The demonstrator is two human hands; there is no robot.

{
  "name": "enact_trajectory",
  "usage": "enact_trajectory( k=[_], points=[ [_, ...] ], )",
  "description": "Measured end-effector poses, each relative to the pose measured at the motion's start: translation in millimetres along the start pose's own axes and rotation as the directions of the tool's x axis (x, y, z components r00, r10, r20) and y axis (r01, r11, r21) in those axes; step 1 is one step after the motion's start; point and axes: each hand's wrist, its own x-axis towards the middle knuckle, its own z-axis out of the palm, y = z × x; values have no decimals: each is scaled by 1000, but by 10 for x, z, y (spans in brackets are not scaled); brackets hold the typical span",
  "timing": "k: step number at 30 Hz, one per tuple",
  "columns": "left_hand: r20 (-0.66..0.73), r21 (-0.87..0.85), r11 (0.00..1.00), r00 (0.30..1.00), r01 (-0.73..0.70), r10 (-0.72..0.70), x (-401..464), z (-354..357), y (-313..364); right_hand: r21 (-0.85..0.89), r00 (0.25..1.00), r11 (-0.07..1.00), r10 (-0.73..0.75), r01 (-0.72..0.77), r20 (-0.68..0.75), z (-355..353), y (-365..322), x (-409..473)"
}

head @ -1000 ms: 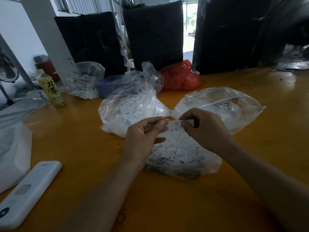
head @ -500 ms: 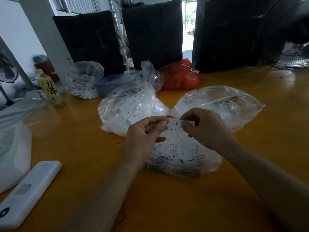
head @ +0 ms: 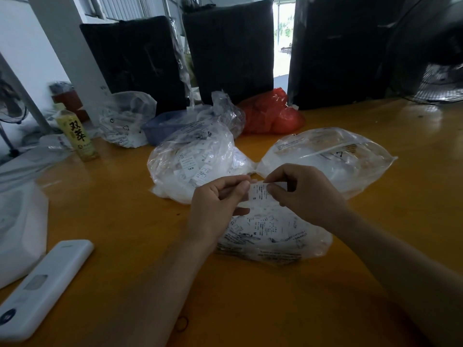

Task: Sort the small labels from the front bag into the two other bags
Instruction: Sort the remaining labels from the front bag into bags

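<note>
A clear front bag (head: 273,236) of small white printed labels lies on the orange table just below my hands. Above it, my left hand (head: 218,204) and my right hand (head: 305,194) pinch a small white label (head: 259,194) between them, each at one end; an "S" shows on it. Behind the hands sit two more clear bags: a full left bag (head: 195,161) with labels, one reading "XXL", and a flatter right bag (head: 328,156) with white contents.
A white remote-like device (head: 42,286) lies at front left beside a white plastic bag (head: 17,229). A yellow drink bottle (head: 77,136), another clear bag (head: 125,118), a blue tub (head: 165,126) and a red bag (head: 270,116) stand farther back. Black covered bundles (head: 230,48) line the table's far edge; a fan (head: 441,83) is at right.
Both hands stay almost in place over the front bag, still pinching the label; the fingers shift only slightly.
</note>
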Motion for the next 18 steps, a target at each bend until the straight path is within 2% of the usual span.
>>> enact_trajectory(
  k=[5, 10, 13, 18],
  points=[
    [50, -21, 999, 998, 44, -43, -16, 21, 16, 157, 1000, 988, 10, -12, 15, 23, -25, -20],
    [-25, -263, 952, 985, 157, -169, -10, 50, 34, 459, 980, 874, 196, -162, -28, 29, -11, 17],
    [-8, -306, 933, 980, 188, -200, -8, 62, 31, 408, 988, 904, 153, -133, -17, 84, -21, -15],
    [3, -344, 916, 976, 206, -218, -7, 65, 40, 192, 999, 980, 49, -46, -13, 162, -68, -58]
  ],
)
